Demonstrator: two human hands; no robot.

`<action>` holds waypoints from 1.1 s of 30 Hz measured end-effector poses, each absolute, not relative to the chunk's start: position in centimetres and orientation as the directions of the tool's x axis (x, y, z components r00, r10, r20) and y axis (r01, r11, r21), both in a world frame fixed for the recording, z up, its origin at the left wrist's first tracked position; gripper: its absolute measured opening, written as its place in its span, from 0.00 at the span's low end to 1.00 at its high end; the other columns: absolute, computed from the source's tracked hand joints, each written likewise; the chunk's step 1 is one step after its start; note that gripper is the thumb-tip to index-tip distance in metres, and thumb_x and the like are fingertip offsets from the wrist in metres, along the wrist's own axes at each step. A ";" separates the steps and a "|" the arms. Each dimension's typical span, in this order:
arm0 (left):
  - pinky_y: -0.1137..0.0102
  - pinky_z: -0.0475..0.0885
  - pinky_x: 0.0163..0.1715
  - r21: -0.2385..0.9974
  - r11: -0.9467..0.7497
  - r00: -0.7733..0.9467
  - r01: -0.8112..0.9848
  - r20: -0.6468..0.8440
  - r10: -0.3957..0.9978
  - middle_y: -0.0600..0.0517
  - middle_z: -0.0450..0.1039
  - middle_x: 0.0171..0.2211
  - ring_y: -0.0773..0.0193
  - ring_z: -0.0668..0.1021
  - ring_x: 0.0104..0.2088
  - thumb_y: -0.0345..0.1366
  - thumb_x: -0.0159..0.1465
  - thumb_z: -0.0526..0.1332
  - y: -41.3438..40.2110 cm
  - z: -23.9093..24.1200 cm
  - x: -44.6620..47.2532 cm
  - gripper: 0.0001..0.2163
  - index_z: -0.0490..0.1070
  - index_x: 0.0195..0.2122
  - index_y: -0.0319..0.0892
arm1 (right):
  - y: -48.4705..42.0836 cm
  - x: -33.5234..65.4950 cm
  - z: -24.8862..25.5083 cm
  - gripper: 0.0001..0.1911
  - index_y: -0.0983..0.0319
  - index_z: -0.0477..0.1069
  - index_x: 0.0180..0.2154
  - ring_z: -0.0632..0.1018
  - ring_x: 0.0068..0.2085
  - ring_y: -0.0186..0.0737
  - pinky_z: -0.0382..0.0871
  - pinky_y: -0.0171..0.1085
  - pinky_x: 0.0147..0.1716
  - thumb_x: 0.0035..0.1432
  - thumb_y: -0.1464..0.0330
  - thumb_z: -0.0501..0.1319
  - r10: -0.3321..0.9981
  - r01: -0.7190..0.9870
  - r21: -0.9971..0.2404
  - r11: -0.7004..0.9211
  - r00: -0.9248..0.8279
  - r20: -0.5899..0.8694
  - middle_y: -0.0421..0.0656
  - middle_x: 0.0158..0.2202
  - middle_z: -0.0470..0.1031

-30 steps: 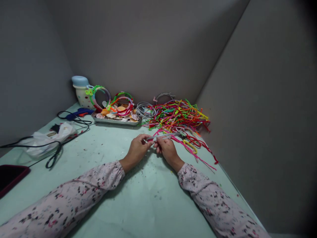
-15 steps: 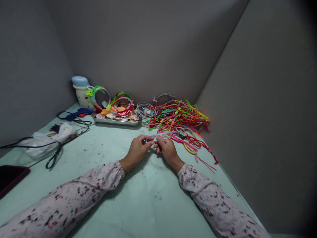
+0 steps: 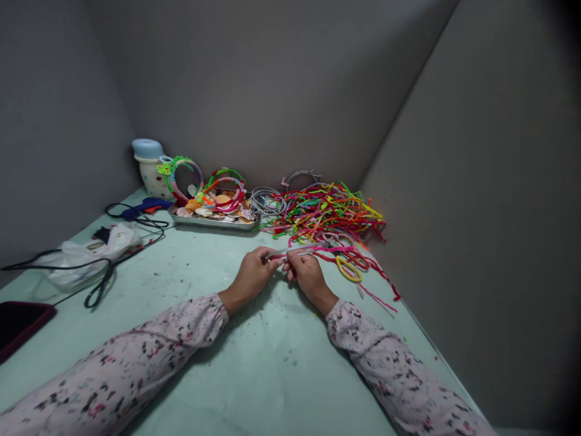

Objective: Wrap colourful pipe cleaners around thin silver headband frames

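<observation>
My left hand (image 3: 255,269) is closed, thumb and fingertips pinching one end of a pale grey wire (image 3: 297,247). That wire runs to the right, above the knuckles of my right hand (image 3: 308,275). A bit of pink-red pipe cleaner (image 3: 276,257) shows between the two hands, close to my left fingertips. The fingers of my right hand are bent into a pinch around thin strands there; exactly which ones is partly hidden. A bright pink pipe cleaner (image 3: 338,249) stretches out just beyond my right hand. Both hands are nearly touching, over the pale green table (image 3: 254,363).
Behind my hands lies a tangled heap of colourful pipe cleaners (image 3: 331,209), with grey wire coils (image 3: 267,201) beside it. A metal tray (image 3: 213,224) holds shells and wrapped hoops. Leftward are a lidded jar (image 3: 152,172), blue glue gun (image 3: 143,208), black cable (image 3: 109,278), plastic bag (image 3: 77,260) and phone (image 3: 25,324).
The grey wire has swung slightly, its right part now lying straighter, and the pink strand beyond my right hand has shifted upward. Both hands stay almost in place.
</observation>
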State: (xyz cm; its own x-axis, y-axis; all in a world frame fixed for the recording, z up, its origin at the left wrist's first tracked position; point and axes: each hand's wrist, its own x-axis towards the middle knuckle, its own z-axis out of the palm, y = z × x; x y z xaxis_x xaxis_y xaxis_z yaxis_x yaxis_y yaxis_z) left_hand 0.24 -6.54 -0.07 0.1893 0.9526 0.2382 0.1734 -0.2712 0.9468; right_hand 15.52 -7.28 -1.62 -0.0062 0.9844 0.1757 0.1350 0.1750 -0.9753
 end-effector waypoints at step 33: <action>0.71 0.64 0.27 0.883 -0.337 0.203 0.328 0.282 0.938 0.52 0.71 0.25 0.66 0.70 0.26 0.37 0.56 0.61 -6.8 0.5 0.0 0.06 0.73 0.29 0.40 | -7.3 15.3 -1.6 0.25 0.64 0.69 0.20 0.65 0.15 0.29 0.59 0.30 0.16 0.58 0.52 0.55 0.989 0.114 -0.983 0.146 0.011 0.148 0.38 0.13 0.66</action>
